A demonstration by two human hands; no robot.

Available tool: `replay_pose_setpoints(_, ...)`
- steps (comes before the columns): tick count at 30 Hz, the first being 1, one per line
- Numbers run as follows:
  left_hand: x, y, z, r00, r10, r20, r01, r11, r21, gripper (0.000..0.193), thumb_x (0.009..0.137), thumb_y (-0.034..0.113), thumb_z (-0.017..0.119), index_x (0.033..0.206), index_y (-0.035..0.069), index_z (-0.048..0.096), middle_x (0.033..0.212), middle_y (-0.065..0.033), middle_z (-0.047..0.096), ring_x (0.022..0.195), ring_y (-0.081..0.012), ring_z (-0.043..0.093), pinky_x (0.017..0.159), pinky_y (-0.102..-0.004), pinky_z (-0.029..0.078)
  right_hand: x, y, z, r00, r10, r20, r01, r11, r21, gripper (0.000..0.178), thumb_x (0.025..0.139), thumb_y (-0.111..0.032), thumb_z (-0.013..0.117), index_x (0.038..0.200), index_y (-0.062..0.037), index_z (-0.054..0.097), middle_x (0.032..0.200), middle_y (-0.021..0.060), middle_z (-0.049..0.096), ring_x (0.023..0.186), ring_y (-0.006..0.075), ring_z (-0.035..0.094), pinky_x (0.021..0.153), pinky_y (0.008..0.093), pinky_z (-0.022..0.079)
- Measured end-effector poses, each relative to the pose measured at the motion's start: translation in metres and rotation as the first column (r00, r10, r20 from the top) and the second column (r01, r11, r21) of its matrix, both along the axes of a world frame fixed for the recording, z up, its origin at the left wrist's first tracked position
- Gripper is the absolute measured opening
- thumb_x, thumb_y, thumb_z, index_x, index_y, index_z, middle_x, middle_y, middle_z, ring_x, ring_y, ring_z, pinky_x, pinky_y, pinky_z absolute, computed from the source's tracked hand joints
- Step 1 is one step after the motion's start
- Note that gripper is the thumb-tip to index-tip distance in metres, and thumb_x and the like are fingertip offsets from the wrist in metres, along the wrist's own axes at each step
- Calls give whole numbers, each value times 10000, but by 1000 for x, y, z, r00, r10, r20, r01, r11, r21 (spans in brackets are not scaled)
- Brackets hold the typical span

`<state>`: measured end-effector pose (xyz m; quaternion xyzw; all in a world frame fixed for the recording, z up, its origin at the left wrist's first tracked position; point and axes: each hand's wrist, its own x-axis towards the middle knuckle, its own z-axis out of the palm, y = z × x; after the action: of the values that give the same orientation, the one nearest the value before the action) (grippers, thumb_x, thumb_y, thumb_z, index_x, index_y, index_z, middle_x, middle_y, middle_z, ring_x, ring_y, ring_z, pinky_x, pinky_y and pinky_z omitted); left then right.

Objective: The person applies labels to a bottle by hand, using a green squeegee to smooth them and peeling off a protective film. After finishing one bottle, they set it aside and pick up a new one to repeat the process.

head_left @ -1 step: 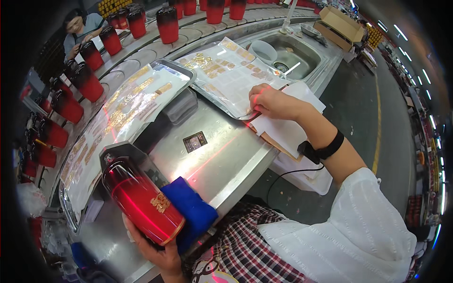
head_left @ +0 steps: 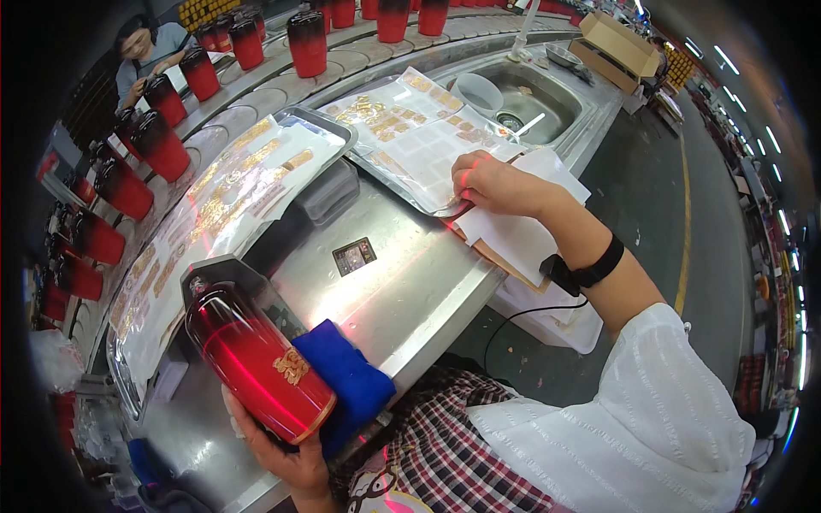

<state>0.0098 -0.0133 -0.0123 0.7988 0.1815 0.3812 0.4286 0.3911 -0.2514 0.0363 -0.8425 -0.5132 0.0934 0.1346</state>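
My left hand (head_left: 291, 462) is wrapped round the lower end of a glossy red vase-shaped bottle (head_left: 248, 355), dark at its narrower top. The bottle lies tilted, its top against a dark angular holder (head_left: 214, 269), and bears a gold decal (head_left: 292, 366) near its base. A folded blue cloth (head_left: 355, 380) lies beside it. My right hand (head_left: 496, 184) is closed in a pinch at the near corner of a metal tray (head_left: 410, 198), which carries sheets of gold decals (head_left: 389, 120). Whatever the right fingers hold is hidden.
Another tray (head_left: 342, 130) with gold decal sheets stands at left. A small dark card (head_left: 354, 256) lies on the metal table (head_left: 402, 303). Red-and-black jars (head_left: 306, 44) line a conveyor, where a person (head_left: 150, 51) sits. A sink (head_left: 547, 107) and cardboard box (head_left: 616, 47) are farther right.
The jars on the conveyor have shifted slightly to the right. My two hands and the bottle are almost where they were.
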Motion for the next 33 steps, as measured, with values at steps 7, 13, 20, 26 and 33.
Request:
replay_pose_setpoints(7, -3, 1, 2, 999, 24, -46, -24, 1000, 20, 999, 836, 565, 665, 1478, -67, 234, 1514, -239, 309, 1387, -354, 337, 1139, -445, 244, 58, 61, 9, 987, 91, 131, -101, 993, 68, 83, 853, -125, 609, 882, -86, 677, 991, 128, 624, 947, 310, 617, 823, 411, 490)
replay_pose_setpoints(13, -5, 4, 4, 995, 32, -97, -20, 992, 126, 987, 803, 486, 735, 1461, -80, 266, 1479, -268, 358, 1361, -385, 380, 1126, -447, 279, 84, 119, -35, 863, 151, 483, -1, 955, -298, 139, 817, -71, 577, 897, -67, 691, 979, 149, 624, 912, 370, 604, 840, 432, 487)
replay_pose_setpoints(20, -4, 5, 12, 995, 1, -100, 16, 985, 170, 999, 803, 517, 727, 1454, -85, 268, 1446, -259, 390, 1321, -356, 430, 1089, -415, 345, -23, 113, 31, 945, 185, 268, -281, 881, 382, 88, 795, -22, 653, 870, -57, 622, 1007, 107, 593, 994, 333, 540, 898, 390, 441)
replay_pose_setpoints(26, -16, 13, 31, 969, 58, -241, 48, 909, 414, 1023, 779, 510, 750, 1450, -93, 266, 1451, -274, 373, 1333, -402, 404, 1109, -448, 305, -180, 162, 67, 869, 259, 422, -489, 584, 649, 217, 678, 12, 659, 882, -54, 620, 1067, 132, 565, 1117, 363, 529, 944, 447, 459)
replay_pose_setpoints(33, -7, 34, 40, 973, -188, 136, 226, 901, -371, 790, 934, 407, 603, 1455, -78, 260, 1435, -238, 394, 1343, -292, 390, 1099, -408, 317, -210, 164, 28, 883, 292, 368, -466, 643, 608, 291, 720, -88, 669, 1001, -24, 630, 1172, 142, 545, 1180, 371, 501, 937, 450, 466)
